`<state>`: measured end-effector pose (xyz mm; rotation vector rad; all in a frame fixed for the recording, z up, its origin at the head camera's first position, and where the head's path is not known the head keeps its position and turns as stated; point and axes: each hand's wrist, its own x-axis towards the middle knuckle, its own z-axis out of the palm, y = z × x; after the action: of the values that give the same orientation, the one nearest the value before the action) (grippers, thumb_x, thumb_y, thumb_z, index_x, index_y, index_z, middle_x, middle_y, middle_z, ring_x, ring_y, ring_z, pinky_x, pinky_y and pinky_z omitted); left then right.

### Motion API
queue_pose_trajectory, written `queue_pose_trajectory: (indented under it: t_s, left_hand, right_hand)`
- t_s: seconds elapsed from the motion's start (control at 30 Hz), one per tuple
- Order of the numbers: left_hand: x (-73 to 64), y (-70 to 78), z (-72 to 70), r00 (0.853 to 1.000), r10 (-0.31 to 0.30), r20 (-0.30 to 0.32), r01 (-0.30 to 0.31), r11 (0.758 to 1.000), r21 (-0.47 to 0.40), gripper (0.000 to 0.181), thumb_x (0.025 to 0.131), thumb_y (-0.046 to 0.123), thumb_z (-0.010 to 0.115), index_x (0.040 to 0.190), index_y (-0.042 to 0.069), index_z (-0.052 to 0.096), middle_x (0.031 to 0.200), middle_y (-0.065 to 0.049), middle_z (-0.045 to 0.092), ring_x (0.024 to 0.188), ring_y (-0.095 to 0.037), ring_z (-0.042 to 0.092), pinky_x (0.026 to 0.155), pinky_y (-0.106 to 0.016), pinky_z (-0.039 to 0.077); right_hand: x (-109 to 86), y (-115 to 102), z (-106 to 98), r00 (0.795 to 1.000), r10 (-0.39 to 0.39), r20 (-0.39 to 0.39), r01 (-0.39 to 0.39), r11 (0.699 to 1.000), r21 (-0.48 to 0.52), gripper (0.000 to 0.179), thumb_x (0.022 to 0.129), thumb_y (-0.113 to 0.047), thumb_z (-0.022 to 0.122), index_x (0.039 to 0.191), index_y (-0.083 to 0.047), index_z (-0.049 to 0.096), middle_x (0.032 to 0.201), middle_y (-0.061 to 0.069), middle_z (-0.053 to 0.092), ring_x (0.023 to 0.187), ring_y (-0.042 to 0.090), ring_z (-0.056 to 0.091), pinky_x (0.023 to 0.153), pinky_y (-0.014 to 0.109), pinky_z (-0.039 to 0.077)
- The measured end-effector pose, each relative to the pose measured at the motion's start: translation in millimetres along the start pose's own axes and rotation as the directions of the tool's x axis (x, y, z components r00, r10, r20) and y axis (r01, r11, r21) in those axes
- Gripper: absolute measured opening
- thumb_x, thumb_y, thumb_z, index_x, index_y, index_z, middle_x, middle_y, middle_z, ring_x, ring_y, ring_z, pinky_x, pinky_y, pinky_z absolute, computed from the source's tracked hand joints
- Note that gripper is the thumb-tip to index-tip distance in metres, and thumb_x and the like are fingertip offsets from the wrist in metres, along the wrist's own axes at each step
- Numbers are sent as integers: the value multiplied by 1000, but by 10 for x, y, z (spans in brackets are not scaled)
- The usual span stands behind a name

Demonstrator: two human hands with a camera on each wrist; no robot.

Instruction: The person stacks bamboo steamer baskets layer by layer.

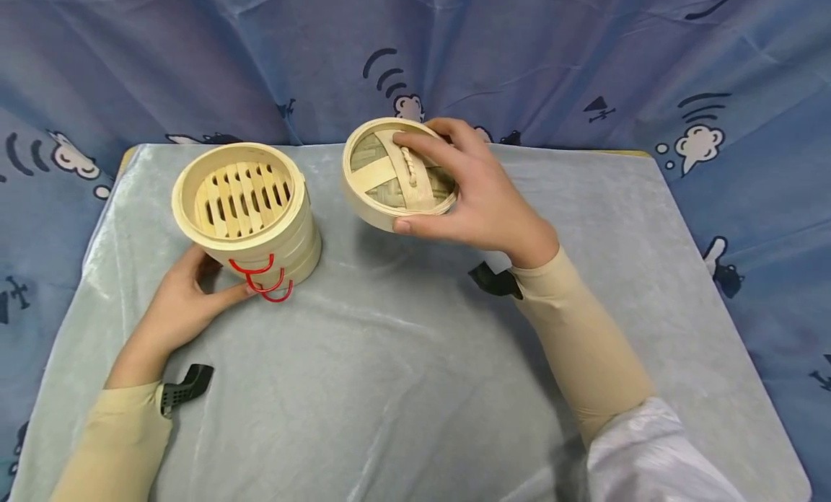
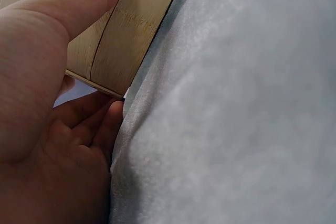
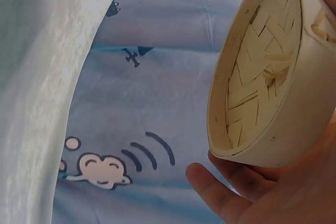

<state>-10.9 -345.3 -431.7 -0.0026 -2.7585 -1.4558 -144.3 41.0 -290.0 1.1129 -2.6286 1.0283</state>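
On the left of the head view stands a stacked bamboo steamer [image 1: 288,231], topless, with a slatted floor inside its top tier and red loops on its front. My left hand [image 1: 178,307] holds it low down, thumb along the front wall [image 2: 126,43] and the other fingers partly hidden behind it. To its right, my right hand [image 1: 487,195] grips the round steamer lid [image 1: 373,176] by its edge, raised above the table. The lid has woven panels and a small braided handle. In the right wrist view its hollow woven underside [image 3: 257,72] shows.
A pale grey velvety cloth [image 1: 389,386] covers the table. Behind and at the sides hangs a blue patterned curtain [image 1: 311,62]. Black wrist mounts [image 1: 188,388] sit at both cuffs.
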Motion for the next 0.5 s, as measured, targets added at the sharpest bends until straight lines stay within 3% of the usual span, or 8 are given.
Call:
queue_pose_trajectory:
  t_s: [0.3,0.5]
  left_hand:
    - [-3,13,-12,1000,-4,2,4,1000,1,78,76,26,89,142,30,48,132,2,55,120,-18,49,99,-26,34]
    - [8,33,-13,1000,-2,3,2,1000,0,76,76,26,88,142,29,49,132,1,55,120,-20,49,100,-27,34]
  right_hand:
    - [165,-171,91,999,-51,5,51,998,40,86,63,-57,88,140,-33,57,142,4,42,131,14,36,106,37,34]
    - [251,-314,138,994,-110,10,109,991,79,85,64,-53,89,139,-26,59,135,4,45,123,15,40,102,34,35]
